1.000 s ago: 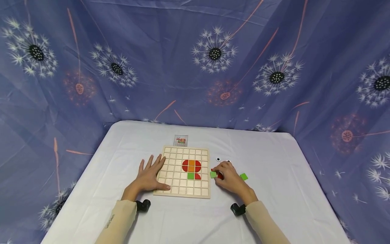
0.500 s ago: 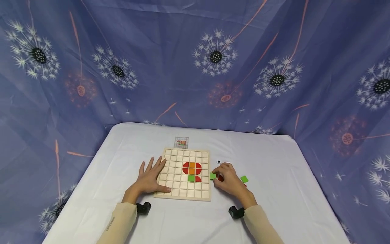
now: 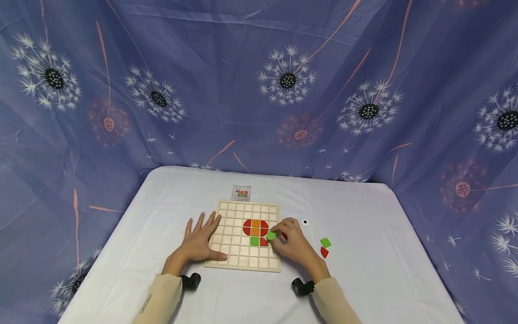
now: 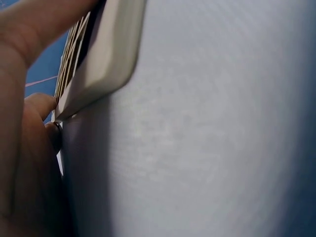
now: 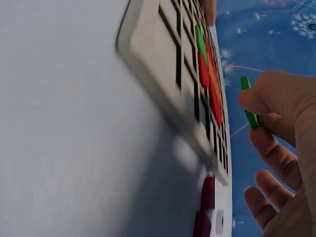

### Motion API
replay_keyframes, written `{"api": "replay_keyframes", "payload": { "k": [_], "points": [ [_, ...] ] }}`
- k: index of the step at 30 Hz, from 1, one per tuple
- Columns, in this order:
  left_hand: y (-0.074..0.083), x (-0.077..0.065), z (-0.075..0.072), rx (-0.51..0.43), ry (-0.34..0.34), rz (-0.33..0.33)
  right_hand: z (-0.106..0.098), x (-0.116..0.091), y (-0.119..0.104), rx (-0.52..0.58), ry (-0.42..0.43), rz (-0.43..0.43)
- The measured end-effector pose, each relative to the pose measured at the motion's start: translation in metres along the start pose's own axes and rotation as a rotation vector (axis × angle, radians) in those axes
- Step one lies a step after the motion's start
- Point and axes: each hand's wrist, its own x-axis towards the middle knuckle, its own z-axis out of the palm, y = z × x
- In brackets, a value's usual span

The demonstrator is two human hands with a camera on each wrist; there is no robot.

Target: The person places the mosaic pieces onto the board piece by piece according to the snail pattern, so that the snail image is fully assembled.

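A wooden grid board (image 3: 234, 249) lies on the white table. My left hand (image 3: 198, 243) rests spread along its left edge, thumb over the near left corner and fingertips at the rim. Between thumb and fingers my right hand (image 3: 295, 243) pinches a green square tile (image 3: 271, 236), held above the board's right side. In the right wrist view that green tile (image 5: 249, 101) appears edge-on, raised off the board. Set in the grid are orange tiles (image 3: 255, 227), red quarter-round tiles (image 3: 246, 228) and one green square (image 3: 254, 241).
A small pattern card (image 3: 241, 193) lies behind the board. To the right of my right hand lie a loose green tile (image 3: 325, 242), a red quarter-round piece (image 3: 324, 252) and a white eye piece (image 3: 305, 222). More red pieces (image 5: 205, 207) lie beside the board, partly hidden by the hand.
My right hand has lifted the green tile and moved left with it, from beside the board to over its right columns. The left hand has stayed on the board's edge.
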Motion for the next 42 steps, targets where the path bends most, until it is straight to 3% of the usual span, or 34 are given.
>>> {"api": "replay_keyframes", "payload": {
  "k": [10, 17, 25, 35, 42],
  "points": [
    [0.001, 0.001, -0.001, -0.008, -0.009, -0.013, 0.015, 0.008, -0.019, 0.049, 0.003, 0.007],
    [0.003, 0.003, -0.002, -0.001, -0.010, 0.000, 0.024, 0.011, -0.024, 0.031, 0.009, -0.045],
    [0.002, 0.000, -0.004, -0.007, -0.011, -0.010, 0.035, 0.014, -0.032, -0.031, -0.020, -0.067],
    [0.001, 0.002, -0.001, 0.002, -0.009, -0.013, 0.040, 0.020, -0.038, -0.038, -0.097, -0.033],
    [0.001, 0.001, -0.001, 0.003, -0.020, -0.018, 0.044, 0.022, -0.040, -0.034, -0.107, -0.056]
  ]
}}
